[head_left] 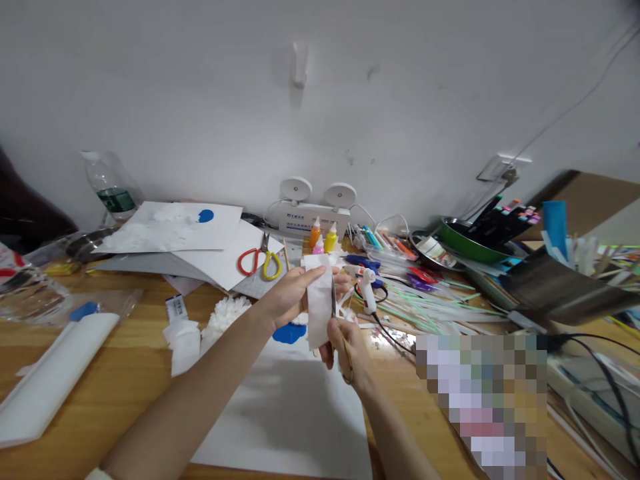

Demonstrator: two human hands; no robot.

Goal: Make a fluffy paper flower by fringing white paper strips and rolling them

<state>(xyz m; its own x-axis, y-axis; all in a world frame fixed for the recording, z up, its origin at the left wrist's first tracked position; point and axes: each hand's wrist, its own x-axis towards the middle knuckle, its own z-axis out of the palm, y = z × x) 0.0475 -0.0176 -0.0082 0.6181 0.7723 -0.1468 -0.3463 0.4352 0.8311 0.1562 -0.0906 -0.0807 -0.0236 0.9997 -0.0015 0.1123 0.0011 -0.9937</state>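
My left hand point(291, 288) grips a white paper strip point(319, 307) upright, its thumb on the front and fingers behind. The strip looks soft, like tissue or crepe paper. In my right hand point(356, 350) is a pair of scissors point(347, 360) with gold-coloured handles. Their blades point up along the strip's right edge; whether they are spread is hard to see. Below both hands lies a large white sheet point(280, 427). A blue patch point(289, 333) shows just behind the strip, beside a fluffy white paper cluster point(225, 317).
Red-and-yellow-handled scissors point(260, 260) lie behind my left hand. A white glue gun point(367, 290) with a black cord stands right of the strip. Small paint bottles point(315, 233) are near a white router point(315, 219). A white paper roll point(60, 380) lies left; thin strips point(425, 307) spread right.
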